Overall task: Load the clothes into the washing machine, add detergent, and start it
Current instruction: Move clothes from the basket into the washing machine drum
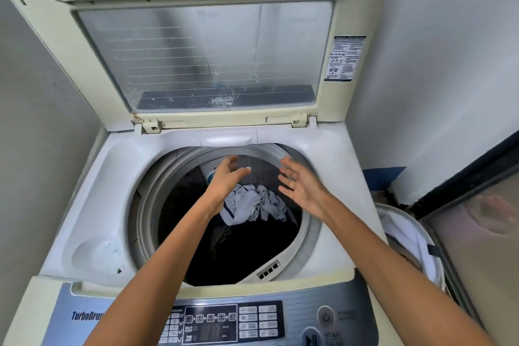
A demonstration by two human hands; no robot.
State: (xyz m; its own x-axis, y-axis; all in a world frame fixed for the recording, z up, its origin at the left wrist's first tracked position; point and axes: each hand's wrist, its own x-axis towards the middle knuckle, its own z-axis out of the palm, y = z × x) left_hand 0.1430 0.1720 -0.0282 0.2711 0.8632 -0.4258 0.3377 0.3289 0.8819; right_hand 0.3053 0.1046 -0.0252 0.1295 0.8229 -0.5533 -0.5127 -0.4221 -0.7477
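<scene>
Head view, centre of the frame: both hands, left (229, 174) and right (299, 184), hover spread and empty over the open drum (157, 205), where pale grey clothes (252, 203) lie on dark laundry. Best to push each item well down and spread it evenly. At lower right a white basket (404, 229) stands beside the washing machine (92, 199); plain walls close in.
</scene>
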